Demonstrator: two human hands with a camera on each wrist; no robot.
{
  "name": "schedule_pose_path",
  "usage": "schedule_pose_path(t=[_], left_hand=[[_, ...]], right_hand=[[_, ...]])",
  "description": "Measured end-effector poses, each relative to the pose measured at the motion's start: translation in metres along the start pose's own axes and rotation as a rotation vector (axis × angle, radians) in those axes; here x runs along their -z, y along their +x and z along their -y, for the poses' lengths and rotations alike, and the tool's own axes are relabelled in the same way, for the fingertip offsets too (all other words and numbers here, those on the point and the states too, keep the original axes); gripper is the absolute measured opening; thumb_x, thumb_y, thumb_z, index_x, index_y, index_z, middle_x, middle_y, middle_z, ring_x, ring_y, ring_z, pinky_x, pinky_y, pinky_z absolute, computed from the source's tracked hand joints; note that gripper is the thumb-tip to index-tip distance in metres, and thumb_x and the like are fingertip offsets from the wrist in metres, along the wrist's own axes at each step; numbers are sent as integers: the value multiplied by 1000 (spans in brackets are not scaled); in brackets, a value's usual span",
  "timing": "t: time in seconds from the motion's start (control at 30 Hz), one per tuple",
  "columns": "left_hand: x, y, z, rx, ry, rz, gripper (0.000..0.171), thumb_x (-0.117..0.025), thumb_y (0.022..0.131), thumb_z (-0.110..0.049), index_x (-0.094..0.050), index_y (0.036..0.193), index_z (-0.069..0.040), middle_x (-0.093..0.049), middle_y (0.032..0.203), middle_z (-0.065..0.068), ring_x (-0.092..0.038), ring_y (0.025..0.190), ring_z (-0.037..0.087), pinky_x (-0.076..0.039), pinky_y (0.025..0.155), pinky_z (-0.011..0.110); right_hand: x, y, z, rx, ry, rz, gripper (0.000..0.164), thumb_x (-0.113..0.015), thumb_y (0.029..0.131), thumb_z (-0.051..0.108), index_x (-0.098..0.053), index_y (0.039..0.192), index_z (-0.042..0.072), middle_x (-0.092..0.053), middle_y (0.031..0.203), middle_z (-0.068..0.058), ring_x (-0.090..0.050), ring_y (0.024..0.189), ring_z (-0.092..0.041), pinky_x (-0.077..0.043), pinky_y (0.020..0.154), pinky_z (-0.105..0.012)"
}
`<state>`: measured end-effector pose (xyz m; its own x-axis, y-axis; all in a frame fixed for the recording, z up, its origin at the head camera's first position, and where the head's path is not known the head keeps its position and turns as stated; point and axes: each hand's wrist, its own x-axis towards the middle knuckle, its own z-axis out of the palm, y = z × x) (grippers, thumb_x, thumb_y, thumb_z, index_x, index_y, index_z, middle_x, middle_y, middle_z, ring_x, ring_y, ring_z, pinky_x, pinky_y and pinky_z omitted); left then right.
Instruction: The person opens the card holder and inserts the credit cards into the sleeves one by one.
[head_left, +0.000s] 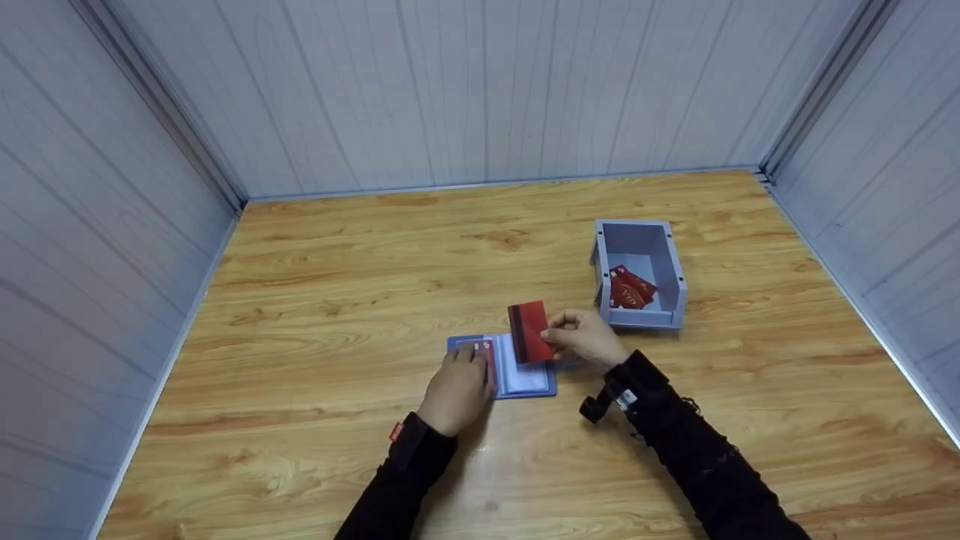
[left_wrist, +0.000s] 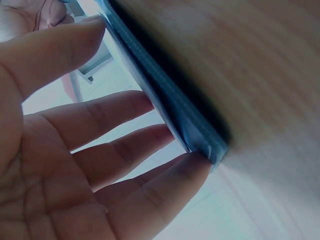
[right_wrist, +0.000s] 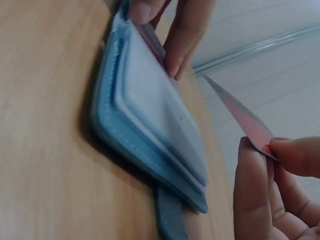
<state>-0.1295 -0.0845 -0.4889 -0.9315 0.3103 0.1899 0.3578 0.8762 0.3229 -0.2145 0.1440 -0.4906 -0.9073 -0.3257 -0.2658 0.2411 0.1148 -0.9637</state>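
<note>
A blue card holder [head_left: 526, 381] lies opened out on the table, with clear sleeves showing on its right side. My left hand [head_left: 456, 391] rests its fairly straight fingers on the left side, partly covering a red card [head_left: 491, 361] there. In the left wrist view, those fingertips touch the holder's pages [left_wrist: 165, 117]. Thumb and fingers of my right hand [head_left: 591, 339] pinch another red card [head_left: 532, 330] by its edge. That card, with a dark stripe, is held above the right side; in the right wrist view it is apart from the sleeves [right_wrist: 155, 95].
A grey open-front bin [head_left: 646, 319] stands to the right, beyond my right hand, with red cards [head_left: 631, 291] inside. The holder's strap [right_wrist: 169, 215] sticks out from its right edge. Pale panel walls [head_left: 480, 97] bound the wooden table [head_left: 360, 262] at the back and sides.
</note>
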Motion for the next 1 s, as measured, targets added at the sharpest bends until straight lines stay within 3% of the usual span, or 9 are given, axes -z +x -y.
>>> schedule_pose_path(t=[0.33, 0.43, 0.57, 0.7, 0.77, 0.83, 1.0], left_hand=[[1, -1, -3, 56, -10, 15, 42, -71, 83, -17, -64, 117, 6, -60, 125, 26, -58, 110, 46, -55, 86, 53], [2, 0, -3, 63, -9, 21, 41, -69, 84, -18, -64, 118, 5, -60, 124, 26, -58, 112, 46, -54, 89, 53], [2, 4, -3, 57, -13, -33, 28, -65, 89, -18, -68, 106, 5, -66, 112, 23, -61, 108, 41, -49, 96, 50], [5, 11, -5, 132, -150, -44, 32, -63, 92, -19, -66, 111, 7, -69, 109, 22, -63, 107, 38, -49, 96, 48], [9, 15, -7, 189, -266, -6, 41, -63, 93, -20, -61, 122, 9, -67, 115, 23, -62, 111, 38, -49, 98, 49], [11, 19, -8, 220, -371, 37, 47, -63, 93, -19, -56, 128, 11, -67, 110, 23, -63, 105, 35, -51, 95, 48], [13, 29, -10, 245, -561, 119, 49, -61, 94, -15, -50, 135, 10, -66, 97, 12, -61, 87, 22, -52, 84, 42]], right_hand=[[-3, -1, -13, -45, -3, -2, 9, -69, 85, 2, -64, 92, 0, -66, 74, 4, -61, 62, -7, -57, 58, -21], [-3, -1, -14, -47, -9, 3, 11, -70, 85, 3, -64, 93, -1, -66, 75, 3, -62, 63, -7, -57, 59, -21], [-3, -2, -13, -58, -15, 19, 10, -70, 85, 4, -64, 93, 0, -67, 75, 4, -63, 64, -7, -57, 59, -21], [-3, -1, -14, -71, -11, 25, 10, -70, 85, 4, -64, 93, 1, -69, 73, 4, -65, 64, -7, -57, 58, -21], [-3, -1, -14, -73, -6, 26, 11, -71, 85, 4, -64, 93, 1, -69, 73, 4, -65, 63, -7, -57, 58, -21], [-3, -2, -13, -74, -2, 29, 11, -71, 85, 4, -64, 93, 2, -69, 73, 4, -65, 63, -7, -57, 58, -21], [-3, -2, -13, -85, 1, 31, 10, -71, 85, 3, -64, 91, 3, -69, 72, 4, -64, 61, -7, -57, 57, -20]])
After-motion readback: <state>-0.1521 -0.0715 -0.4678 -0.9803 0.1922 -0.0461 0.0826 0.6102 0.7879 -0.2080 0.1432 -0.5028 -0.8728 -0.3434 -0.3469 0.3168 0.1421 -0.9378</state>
